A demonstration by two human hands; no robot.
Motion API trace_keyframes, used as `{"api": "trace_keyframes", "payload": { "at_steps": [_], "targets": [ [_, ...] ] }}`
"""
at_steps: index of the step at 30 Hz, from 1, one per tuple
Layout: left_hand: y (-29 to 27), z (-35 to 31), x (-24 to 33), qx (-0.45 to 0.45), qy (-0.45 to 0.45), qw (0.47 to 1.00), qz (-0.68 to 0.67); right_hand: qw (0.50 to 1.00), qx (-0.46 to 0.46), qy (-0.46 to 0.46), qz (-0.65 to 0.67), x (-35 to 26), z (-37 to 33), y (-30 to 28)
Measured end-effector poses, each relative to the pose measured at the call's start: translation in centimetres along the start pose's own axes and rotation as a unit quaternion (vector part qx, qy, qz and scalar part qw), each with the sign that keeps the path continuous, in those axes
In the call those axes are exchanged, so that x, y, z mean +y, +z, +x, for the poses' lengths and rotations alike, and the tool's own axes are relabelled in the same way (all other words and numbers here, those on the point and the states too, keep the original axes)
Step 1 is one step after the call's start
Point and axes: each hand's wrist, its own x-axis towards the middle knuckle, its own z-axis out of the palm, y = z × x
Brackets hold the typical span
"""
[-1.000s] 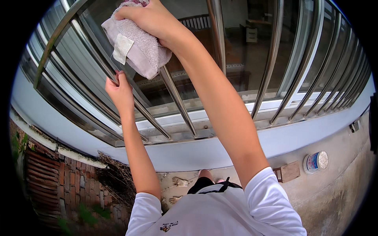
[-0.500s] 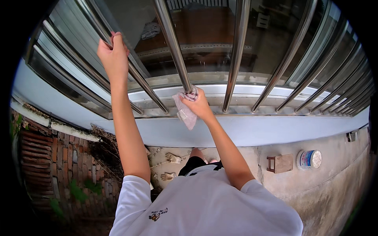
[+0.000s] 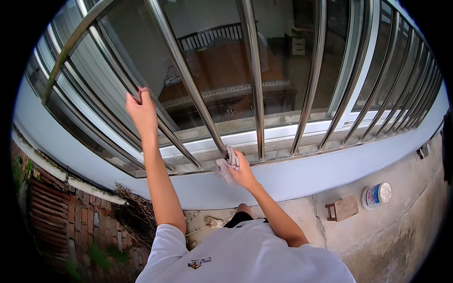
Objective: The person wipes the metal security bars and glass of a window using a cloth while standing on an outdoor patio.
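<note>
Right hand (image 3: 243, 172) pinched the cloth (image 3: 225, 169); knuckles might have knocked the rail (image 3: 278, 158), given so low a grip. Cloth lay at that hand's left, at the bar's (image 3: 188, 81) foot; full wrap unclear. Left hand (image 3: 143, 113) clasped the next bar (image 3: 177, 142) leftward.

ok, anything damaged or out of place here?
Damage: a jagged crack runs through the concrete floor left of the brown stool. Out of place: a pale glove lies unused on the same floor.
</note>
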Motion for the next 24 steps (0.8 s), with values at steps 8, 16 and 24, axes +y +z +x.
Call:
{"api": "trace_keyframes", "payload": {
  "at_steps": [8, 16, 24],
  "targets": [
    [-1.6, -0.2, -0.9, 0.013, -0.033, 0.998, -0.044, 0.999, -0.023, 0.037, -0.009, -3.0, 3.8, 2.6],
    [-0.6, 0.0, -0.8, 0.012, -0.029, 0.999, -0.035, 0.98, 0.008, -0.144, 0.138, -22.0, 18.5, -0.6],
    [-0.7, 0.1, -0.3, -0.045, -0.035, 0.995, -0.084, 0.971, 0.057, -0.22, 0.078, -34.5, 30.1, -1.9]
  ]
}}
